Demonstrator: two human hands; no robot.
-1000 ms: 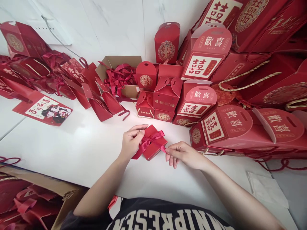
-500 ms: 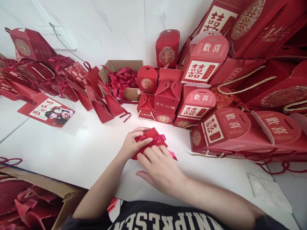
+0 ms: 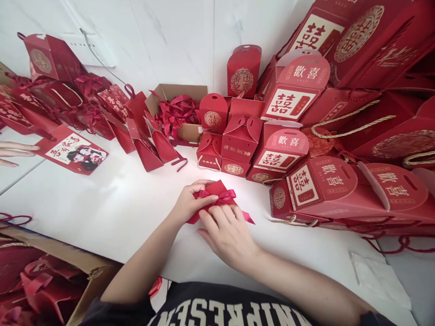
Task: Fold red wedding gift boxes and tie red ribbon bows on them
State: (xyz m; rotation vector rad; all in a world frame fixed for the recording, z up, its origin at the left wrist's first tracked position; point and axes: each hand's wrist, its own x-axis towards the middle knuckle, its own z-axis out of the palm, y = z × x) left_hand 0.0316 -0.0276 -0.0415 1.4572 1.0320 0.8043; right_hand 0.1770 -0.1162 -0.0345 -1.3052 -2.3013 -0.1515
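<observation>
Gently: a small red gift box [image 3: 213, 188] with a shiny ribbon bow [image 3: 227, 195]

I watch from far away. The box is in front of me, on or just over the white tabletop [image 3: 136, 203]. My left grip [image 3: 193, 201] is closed on its left side, thumb on top by the bow. My right grip [image 3: 231, 233] is half curled over the near part; I cannot tell if it pinches anything. The box looks light, and its thin card would likely bend if squeezed hard. The bow seems soft and slippery, so I think the card edges are best to hold. Behind are stacked gift boxes [image 3: 242, 136], a carton [image 3: 188, 132] of ribbons [image 3: 178, 111] and a pale wall [image 3: 170, 40]. Far left is another person's hand [image 3: 15, 151].
</observation>
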